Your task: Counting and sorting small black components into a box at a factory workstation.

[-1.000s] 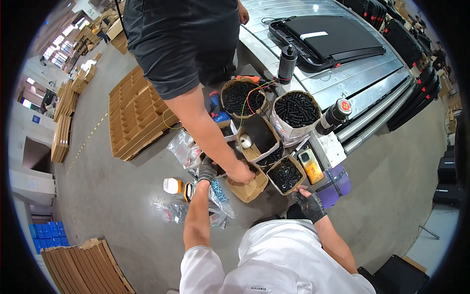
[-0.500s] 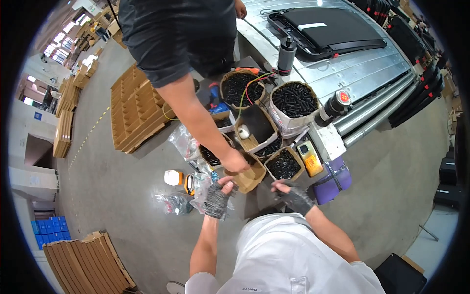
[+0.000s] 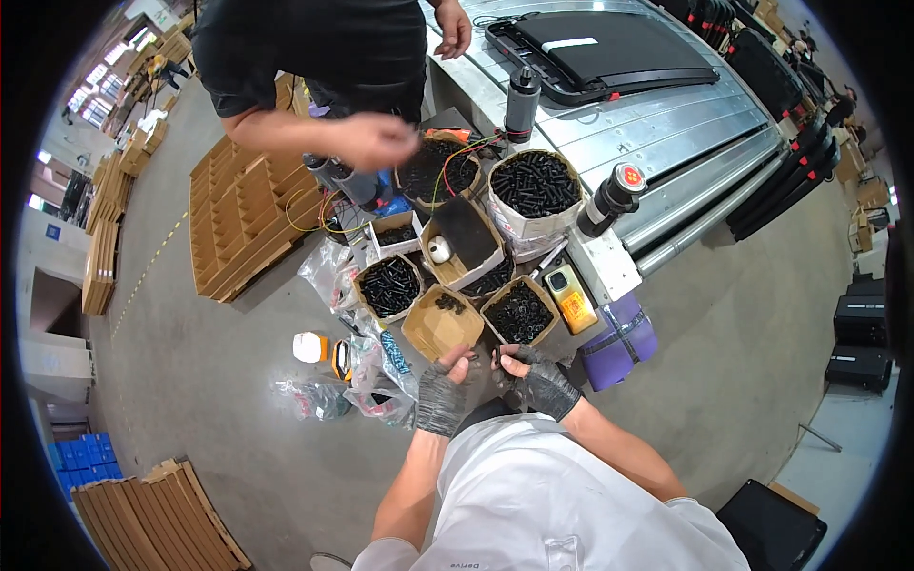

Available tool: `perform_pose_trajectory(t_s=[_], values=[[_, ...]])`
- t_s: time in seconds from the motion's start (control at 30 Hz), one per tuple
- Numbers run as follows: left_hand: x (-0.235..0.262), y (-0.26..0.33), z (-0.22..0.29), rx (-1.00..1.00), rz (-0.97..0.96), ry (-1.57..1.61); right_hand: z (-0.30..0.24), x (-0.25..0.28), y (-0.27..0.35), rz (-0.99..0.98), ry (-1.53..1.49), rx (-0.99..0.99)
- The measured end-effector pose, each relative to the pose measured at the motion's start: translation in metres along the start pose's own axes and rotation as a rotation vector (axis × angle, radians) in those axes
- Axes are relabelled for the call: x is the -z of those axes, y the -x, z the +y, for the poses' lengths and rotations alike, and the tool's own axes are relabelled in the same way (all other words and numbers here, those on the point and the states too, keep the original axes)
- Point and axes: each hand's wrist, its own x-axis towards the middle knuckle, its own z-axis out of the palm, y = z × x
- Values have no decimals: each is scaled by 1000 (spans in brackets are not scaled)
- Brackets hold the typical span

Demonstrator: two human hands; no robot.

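My left hand (image 3: 442,396), in a grey fingerless glove, is closed in a pinch by the near edge of a brown cardboard box (image 3: 430,344). What its fingertips hold, if anything, is too small to make out. Just to the right, my right hand (image 3: 541,377), gloved alike, pinches a small black part (image 3: 496,358) between thumb and fingers. The two hands are close together but apart. A few small black pieces (image 3: 449,304) lie in the far end of the brown box. Beside it, nearest my right hand, stands a box of small black parts (image 3: 520,314).
Around these stand boxes of black cylindrical parts (image 3: 535,184), a tray with a white roll (image 3: 439,249) and a phone (image 3: 571,300). A purple bundle (image 3: 619,343) is at right. Across from me, a co-worker's hand (image 3: 376,141) hovers near the far boxes, beside a metal roller conveyor (image 3: 657,143).
The co-worker's hand has left the brown box and moved away to the far left, uncovering the black pieces. My two hands have come closer together. The whole view has shifted slightly.
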Motion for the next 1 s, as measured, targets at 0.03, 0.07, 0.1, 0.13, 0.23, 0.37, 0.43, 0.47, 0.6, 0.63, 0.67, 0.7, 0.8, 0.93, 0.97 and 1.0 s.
perform_pose_trajectory(t_s=[0.03,0.07,0.1,0.13,0.23,0.37,0.43,0.47,0.6,0.63,0.67,0.7,0.8,0.93,0.97,1.0], values=[[4,-3,-13,0,21,40,2,1,-1,21,-10,21],[3,-4,-23,3,41,80,4,2,-1,46,-21,42],[-16,2,-15,12,76,61,4,2,0,50,-23,45],[-24,2,-17,15,73,60,4,1,1,80,5,50],[-48,8,-17,-201,196,-328,2,2,3,108,66,65],[-52,7,-26,-226,86,-402,6,5,5,112,82,103],[-50,6,-26,-283,44,-555,5,9,8,166,297,153],[-49,7,-25,-340,6,-712,6,9,8,216,510,201],[-49,-2,-27,-611,25,-788,10,14,4,131,372,169],[-52,-1,-23,-459,64,-624,11,16,4,5,125,107],[-54,0,-16,-309,106,-459,12,17,4,-123,-121,43],[-39,-11,-24,-344,154,-518,9,13,6,-129,-116,37],[-21,-19,-26,-283,207,-428,-5,10,11,-127,-319,19],[-5,-16,-19,-194,134,-495,-21,9,17,-141,-312,44],[0,-16,-21,-192,121,-486,-17,19,12,-134,-254,37],[7,-17,-25,-196,121,-485,-17,21,8,-130,-196,28]])
